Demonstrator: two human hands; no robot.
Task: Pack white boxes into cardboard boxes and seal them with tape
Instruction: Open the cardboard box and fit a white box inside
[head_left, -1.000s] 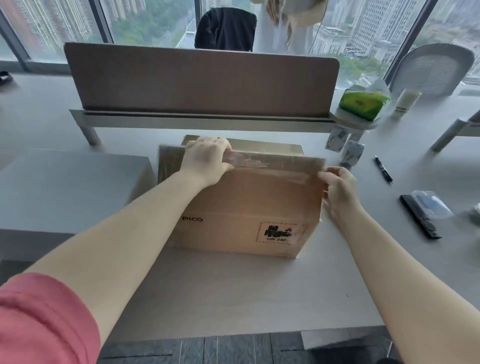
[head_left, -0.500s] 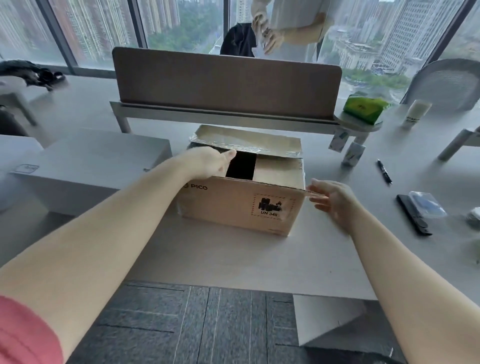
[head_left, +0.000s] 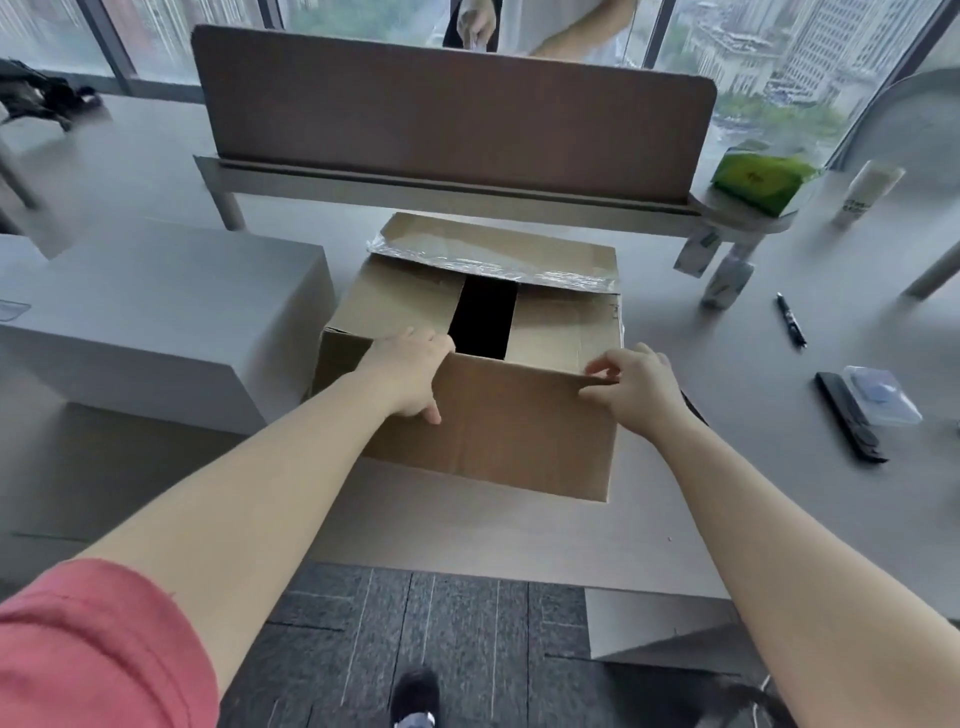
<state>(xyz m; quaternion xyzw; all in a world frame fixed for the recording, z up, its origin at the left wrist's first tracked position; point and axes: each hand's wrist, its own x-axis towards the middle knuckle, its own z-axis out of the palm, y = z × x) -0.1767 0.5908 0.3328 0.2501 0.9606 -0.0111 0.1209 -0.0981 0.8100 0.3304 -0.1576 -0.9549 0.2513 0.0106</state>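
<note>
Grey desk (head_left: 519, 535) carries my brown cardboard box (head_left: 498, 431), near its front edge. My left hand (head_left: 410, 374) and right hand (head_left: 636, 387) each grip its near flap's top edge.

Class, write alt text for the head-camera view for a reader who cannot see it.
Both hands, left hand and right hand, grip the near flap of an open cardboard box on a grey table. A large white box sits left.
</note>
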